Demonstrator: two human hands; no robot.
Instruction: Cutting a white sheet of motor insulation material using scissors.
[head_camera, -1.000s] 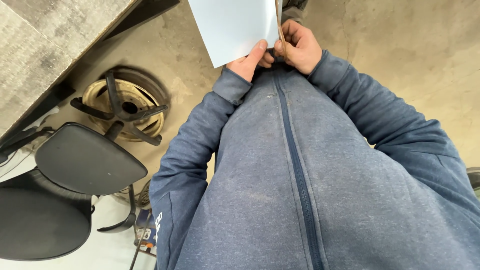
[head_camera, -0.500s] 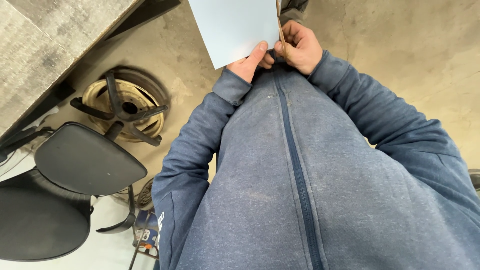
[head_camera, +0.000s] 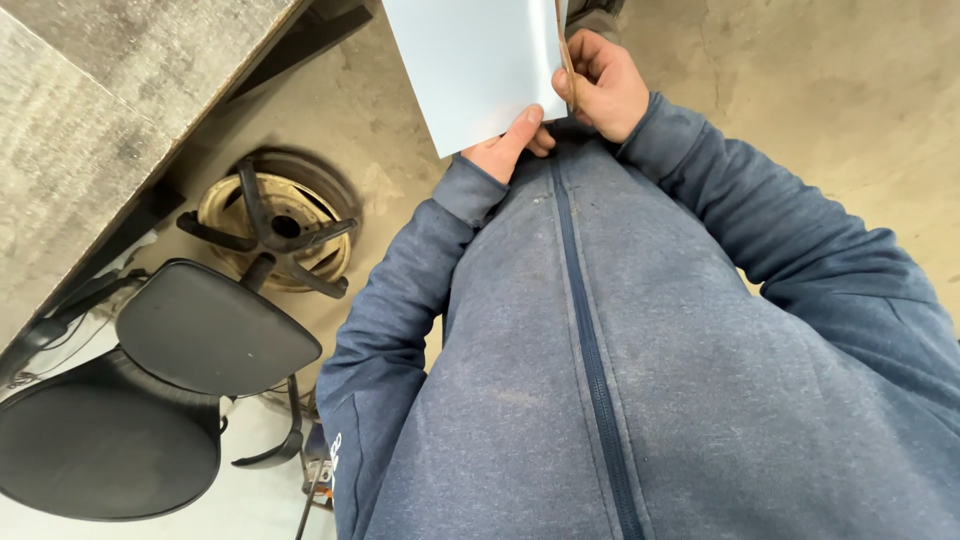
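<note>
A: Concrete floor (head_camera: 820, 110), counter (head_camera: 110, 110) at left. Where's the panel (head_camera: 470, 60)?

B: At chest height: left hand (head_camera: 505, 150) pinches its lower edge, right hand (head_camera: 600, 85) its side.

A: Risk?

B: Thin fingertip grips; it could slip and drop.

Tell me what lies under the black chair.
Under the black chair a black star-shaped base rests on a yellowish wheel rim lying on the floor. The seat covers the stem and part of the rim.

Both hands (head_camera: 560, 110) raised, fingers (head_camera: 520, 128) pinched.
</note>
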